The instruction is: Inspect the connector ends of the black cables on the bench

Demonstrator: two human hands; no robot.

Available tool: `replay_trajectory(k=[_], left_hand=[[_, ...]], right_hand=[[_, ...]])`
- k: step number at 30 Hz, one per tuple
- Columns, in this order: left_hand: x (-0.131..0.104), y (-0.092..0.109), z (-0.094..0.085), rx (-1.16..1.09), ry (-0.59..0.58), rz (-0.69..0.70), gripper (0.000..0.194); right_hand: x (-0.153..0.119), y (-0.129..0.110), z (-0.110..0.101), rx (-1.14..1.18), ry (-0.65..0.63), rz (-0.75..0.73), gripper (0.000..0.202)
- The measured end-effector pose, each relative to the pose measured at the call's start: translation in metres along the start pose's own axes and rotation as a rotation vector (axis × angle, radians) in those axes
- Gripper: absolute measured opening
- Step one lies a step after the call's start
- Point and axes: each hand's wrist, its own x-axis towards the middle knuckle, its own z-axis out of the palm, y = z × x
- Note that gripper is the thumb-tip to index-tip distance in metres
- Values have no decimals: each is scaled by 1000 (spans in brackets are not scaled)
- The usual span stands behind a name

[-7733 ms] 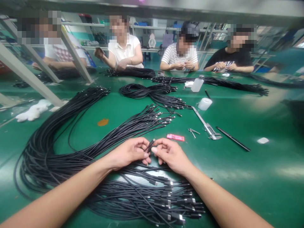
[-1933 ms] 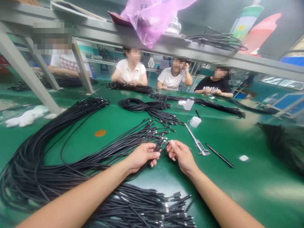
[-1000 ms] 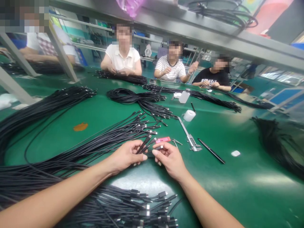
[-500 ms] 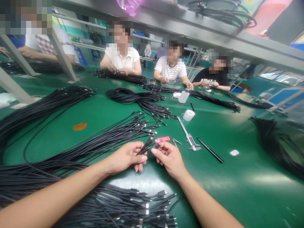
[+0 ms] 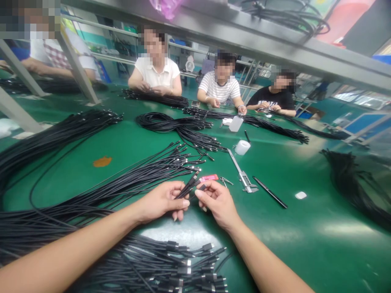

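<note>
Several black cables are bunched in my left hand, which is closed around them just behind their plugs. Close beside it, my right hand pinches a black cable plug between thumb and fingers. A spread of black cables with small metal-tipped plugs lies behind and left of my hands. Nearer to me, under my left forearm, rests another bundle of cables with its plugs pointing right. Just past my fingers lies a pink-red item.
Calipers, a black pen, a white roll and a small white piece lie on the green table. More cable bundles lie farther back. Several people work across the table, below a metal beam.
Both hands stay nearly where they were, with the cables still held. The plug in my right hand has tilted slightly. A co-worker's head has turned a little.
</note>
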Motion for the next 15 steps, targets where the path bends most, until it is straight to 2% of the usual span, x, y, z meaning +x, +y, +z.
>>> replay_trajectory(k=[15], left_hand=[[2,5,-3,-7,137,35,26]], right_hand=[[-1,0,-1,68,-62,-38,21]])
